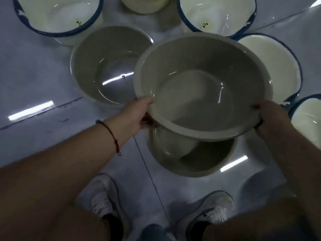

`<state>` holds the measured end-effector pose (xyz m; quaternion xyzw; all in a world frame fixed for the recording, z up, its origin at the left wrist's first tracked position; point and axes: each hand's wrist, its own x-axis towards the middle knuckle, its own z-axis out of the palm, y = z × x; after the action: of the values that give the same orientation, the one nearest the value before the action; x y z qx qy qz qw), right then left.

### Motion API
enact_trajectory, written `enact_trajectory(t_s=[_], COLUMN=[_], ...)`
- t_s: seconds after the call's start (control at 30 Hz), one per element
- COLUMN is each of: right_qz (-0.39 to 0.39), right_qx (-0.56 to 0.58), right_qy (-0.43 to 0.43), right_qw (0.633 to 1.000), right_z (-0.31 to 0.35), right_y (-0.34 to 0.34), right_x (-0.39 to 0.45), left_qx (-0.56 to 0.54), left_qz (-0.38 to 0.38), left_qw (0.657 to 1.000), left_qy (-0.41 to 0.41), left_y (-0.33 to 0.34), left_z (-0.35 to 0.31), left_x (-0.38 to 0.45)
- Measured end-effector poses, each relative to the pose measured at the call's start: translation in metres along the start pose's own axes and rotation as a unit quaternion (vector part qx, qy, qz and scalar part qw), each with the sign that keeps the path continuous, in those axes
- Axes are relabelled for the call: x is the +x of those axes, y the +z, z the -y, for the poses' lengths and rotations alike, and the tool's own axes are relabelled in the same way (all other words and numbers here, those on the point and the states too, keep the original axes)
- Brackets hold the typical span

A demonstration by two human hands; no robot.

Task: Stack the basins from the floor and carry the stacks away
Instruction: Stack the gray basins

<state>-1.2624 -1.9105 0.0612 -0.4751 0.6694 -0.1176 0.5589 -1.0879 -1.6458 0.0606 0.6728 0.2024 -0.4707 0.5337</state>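
Note:
I hold a grey basin (196,87) in the air with both hands, tilted toward me. My left hand (135,117) grips its near left rim, thumb over the edge. My right hand (271,117) grips the near right rim. Directly below it a second grey basin (196,160) stands on the floor, partly hidden by the lifted one. A third grey basin (107,66) stands on the floor to the left.
Blue-rimmed white basins stand around: far left (57,14), far right (217,14), right (278,66) and at the right edge (307,122). A cream and yellow container (142,4) is at the top. My two white shoes (104,197) are on the glossy tiled floor.

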Motion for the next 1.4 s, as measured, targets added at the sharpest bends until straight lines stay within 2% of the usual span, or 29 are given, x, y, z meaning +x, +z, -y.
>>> enact_trajectory(t_s=[0.1, 0.23, 0.37, 0.57, 0.77, 1.1, 1.2, 1.4], right_qz=[0.007, 0.067, 0.085, 0.098, 0.113, 0.088, 0.074, 0.068], right_qx=[0.039, 0.069, 0.097, 0.099, 0.077, 0.113, 0.091, -0.002], right_qy=[0.001, -0.020, -0.068, -0.076, -0.056, 0.029, 0.040, 0.028], right_qw=[0.999, 0.995, 0.989, 0.987, 0.989, 0.989, 0.992, 0.997], right_z=[0.009, 0.023, 0.022, 0.004, -0.038, -0.094, -0.101, -0.114], right_y=[0.009, 0.004, -0.026, -0.074, -0.092, -0.089, -0.082, -0.072], right_x=[0.016, 0.015, -0.012, -0.064, -0.101, -0.107, -0.102, -0.080], left_qx=[0.024, 0.037, 0.052, 0.102, 0.084, 0.192, 0.219, 0.305], left_qz=[-0.005, -0.011, -0.007, -0.005, -0.004, 0.016, 0.027, 0.036], left_qw=[0.999, 0.996, 0.993, 0.984, 0.986, 0.970, 0.963, 0.946], left_qy=[0.043, 0.078, 0.105, 0.146, 0.145, 0.151, 0.156, 0.108], left_y=[0.005, 0.003, 0.012, 0.017, 0.002, -0.024, -0.029, -0.037], left_z=[-0.017, -0.030, -0.035, -0.012, 0.026, 0.083, 0.087, 0.102], left_x=[0.011, 0.007, -0.030, -0.091, -0.110, -0.097, -0.087, -0.055])
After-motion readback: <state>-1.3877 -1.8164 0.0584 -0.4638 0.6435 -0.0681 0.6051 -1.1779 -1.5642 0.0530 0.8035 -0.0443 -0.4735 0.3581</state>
